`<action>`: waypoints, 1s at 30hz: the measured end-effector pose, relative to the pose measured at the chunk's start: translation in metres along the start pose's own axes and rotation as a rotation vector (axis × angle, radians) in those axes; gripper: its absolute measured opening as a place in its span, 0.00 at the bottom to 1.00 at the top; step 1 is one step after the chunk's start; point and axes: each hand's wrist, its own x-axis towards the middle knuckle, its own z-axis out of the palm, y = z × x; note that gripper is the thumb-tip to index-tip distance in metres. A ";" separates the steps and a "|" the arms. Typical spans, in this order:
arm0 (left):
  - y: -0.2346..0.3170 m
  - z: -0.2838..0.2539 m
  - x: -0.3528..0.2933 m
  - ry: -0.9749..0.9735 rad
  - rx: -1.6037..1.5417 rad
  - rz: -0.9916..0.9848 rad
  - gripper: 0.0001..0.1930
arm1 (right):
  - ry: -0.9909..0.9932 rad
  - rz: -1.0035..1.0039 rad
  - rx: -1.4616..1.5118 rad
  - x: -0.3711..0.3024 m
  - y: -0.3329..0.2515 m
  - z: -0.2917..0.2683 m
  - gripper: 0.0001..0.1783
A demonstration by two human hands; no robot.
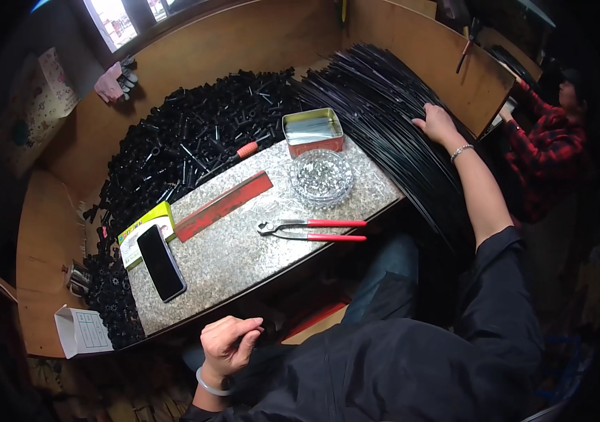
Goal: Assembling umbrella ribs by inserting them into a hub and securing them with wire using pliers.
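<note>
My right hand [438,125] is stretched out over a thick bundle of long thin black rods [384,119]; its thumb and forefinger are apart and rest at the rods. Low in front of my body, beyond the worktop's near edge, my left hand [228,344] is curled closed, thumb close to the forefinger, with nothing showing in it. Red-handled end-cutting pliers [314,230] lie on the speckled stone worktop [222,264]. Behind them stand a clear round dish [321,177] of small shiny bits and an open rectangular tin [313,131] holding thin pale strips.
A large heap of black tubular parts [194,133] fills the back and left. A worn red bar [222,205], an orange-handled tool [247,150], a phone [161,264], a yellow-green box [147,231] and a white carton [83,332] lie about. Another person [546,141] works beyond the wooden partition [426,49].
</note>
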 end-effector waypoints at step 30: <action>0.006 0.006 0.006 -0.094 0.040 0.084 0.05 | 0.029 0.143 -0.168 -0.014 -0.014 -0.179 0.23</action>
